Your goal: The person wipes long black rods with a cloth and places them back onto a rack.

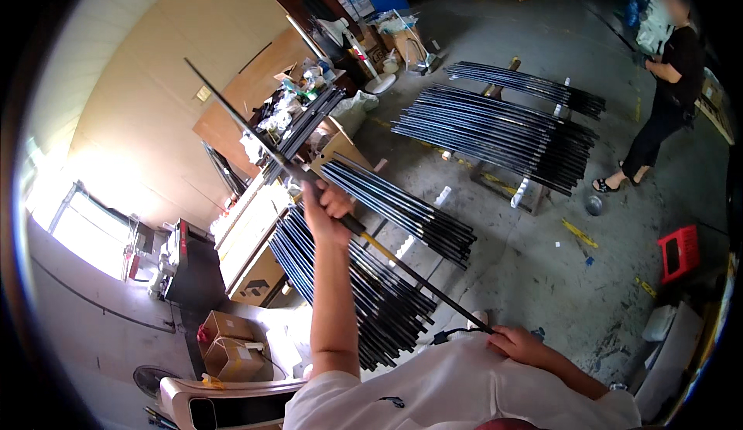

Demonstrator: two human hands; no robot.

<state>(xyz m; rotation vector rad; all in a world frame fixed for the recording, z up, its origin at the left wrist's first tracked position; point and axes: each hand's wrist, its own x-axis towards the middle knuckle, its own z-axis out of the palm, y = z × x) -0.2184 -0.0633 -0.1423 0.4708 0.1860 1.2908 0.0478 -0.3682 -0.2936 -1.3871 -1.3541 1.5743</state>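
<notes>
"What's biggest around there?"
"Rows of dark rods (pixel 484 134), ahead and right of the left hand (pixel 329 209)."
"And the long pole (pixel 271 146)?"
"Slanting through that hand's closed fist, lower end in the right hand's (pixel 517 345) curled fingers."

- The left arm (pixel 334 306) reaches far forward, nearly straight, left hand (pixel 327 212) clenched in a grip.
- The right hand (pixel 517 345) sits near, fingers (pixel 500 340) curled, right forearm (pixel 576 376) angled inward from the right.

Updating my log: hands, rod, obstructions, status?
Left hand closed around long rod. Right hand at its near end. Dark rods laid beyond, none visibly blocking.
</notes>
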